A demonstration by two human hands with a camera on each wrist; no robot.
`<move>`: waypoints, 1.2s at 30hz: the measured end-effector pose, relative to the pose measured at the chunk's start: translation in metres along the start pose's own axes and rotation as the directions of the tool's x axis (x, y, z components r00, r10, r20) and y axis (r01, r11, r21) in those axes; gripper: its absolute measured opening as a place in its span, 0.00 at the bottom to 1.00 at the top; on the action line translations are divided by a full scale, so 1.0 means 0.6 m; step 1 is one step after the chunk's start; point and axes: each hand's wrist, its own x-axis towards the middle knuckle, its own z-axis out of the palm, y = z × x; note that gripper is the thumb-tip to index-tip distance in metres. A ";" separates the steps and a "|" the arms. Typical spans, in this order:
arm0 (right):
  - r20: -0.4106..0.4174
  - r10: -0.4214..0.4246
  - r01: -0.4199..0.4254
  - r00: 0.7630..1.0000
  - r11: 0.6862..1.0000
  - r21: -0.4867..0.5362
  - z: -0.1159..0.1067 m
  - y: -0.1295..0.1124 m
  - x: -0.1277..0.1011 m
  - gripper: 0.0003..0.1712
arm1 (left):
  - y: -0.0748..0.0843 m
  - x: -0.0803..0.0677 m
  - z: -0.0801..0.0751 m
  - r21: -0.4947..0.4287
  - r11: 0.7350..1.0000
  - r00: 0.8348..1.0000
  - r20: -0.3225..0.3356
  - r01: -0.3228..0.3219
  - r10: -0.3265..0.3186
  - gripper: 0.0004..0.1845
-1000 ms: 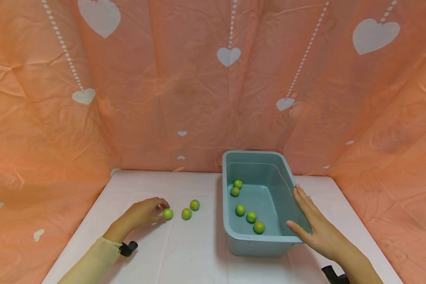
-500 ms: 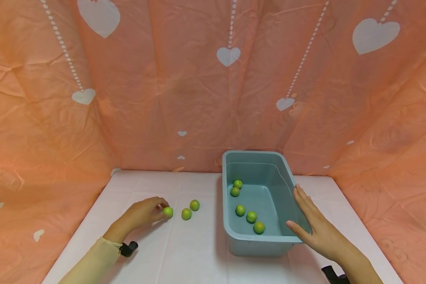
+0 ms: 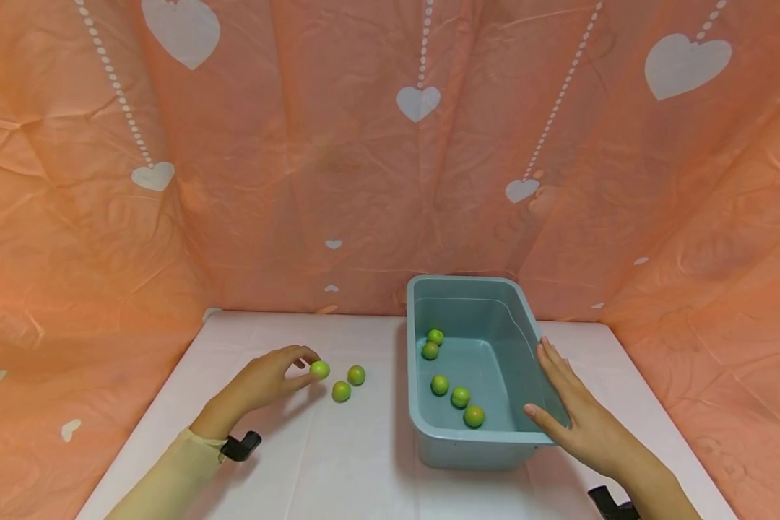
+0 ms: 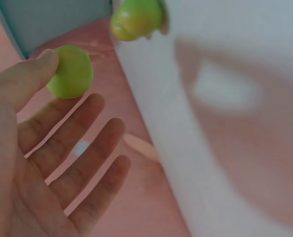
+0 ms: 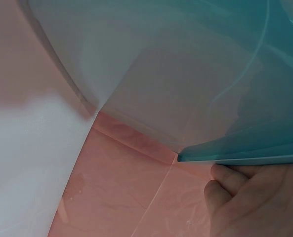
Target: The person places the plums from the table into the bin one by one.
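**Pinching one green ball while the tub is being steadied**

Starting at the lower left of the head view, a pale yellow sleeve [image 3: 169, 473] is running up to the left hand [image 3: 260, 383], whose grip is closing narrowly on a small green ball [image 3: 320, 370] between thumb and forefinger. In the left wrist view the held ball [image 4: 70, 71] is sitting at the thumb tip in the upper left, while the other fingers [image 4: 82, 163] are lying loose and spread. The ball is appearing slightly raised off the white surface [image 3: 338, 448], though how far clear is hard to judge.

Just right of it, two more green balls [image 3: 341, 391] are lying on the surface, near each other and close to the hand. Further right, the blue-grey tub [image 3: 429, 433] is standing with its long axis running from the near edge toward the backdrop; five green balls [image 3: 460, 397] are resting inside. The tub lies to the right of the held ball, and the left hand is the nearer one to the loose balls.

At the lower right, the right hand [image 3: 581, 426] is pressing flat against the tub's right wall, fingers straight, gripping nothing. The right wrist view is showing only the tub rim [image 5: 235, 155] and a fingertip; the rest is cut off.
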 end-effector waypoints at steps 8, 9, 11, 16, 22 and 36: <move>0.006 0.004 -0.004 1.000 1.000 -0.005 -0.002 -0.001 0.001 0.55 | 0.030 0.011 -0.015 0.020 0.998 0.997 -0.043 -0.063 0.064 0.15; 0.007 0.004 -0.004 1.000 1.000 -0.004 -0.002 -0.001 0.001 0.55 | 0.034 0.013 -0.016 0.018 0.997 0.996 -0.048 -0.071 0.072 0.15; 0.008 0.004 -0.004 1.000 1.000 -0.001 -0.002 0.000 0.001 0.55 | 0.042 0.017 -0.020 0.012 0.996 0.995 -0.056 -0.084 0.085 0.15; 0.009 0.010 -0.010 1.000 1.000 0.003 0.000 0.001 0.001 0.55 | 0.062 0.028 -0.030 0.000 0.995 0.992 -0.068 -0.102 0.102 0.15; 0.004 0.003 -0.003 1.000 1.000 -0.005 0.000 0.001 0.000 0.55 | 0.086 0.047 -0.040 -0.001 0.988 0.985 -0.080 -0.152 0.151 0.16; 0.010 0.007 -0.007 1.000 1.000 0.004 -0.001 -0.002 0.000 0.55 | 0.149 0.082 -0.056 -0.036 0.972 0.971 -0.067 -0.233 0.230 0.19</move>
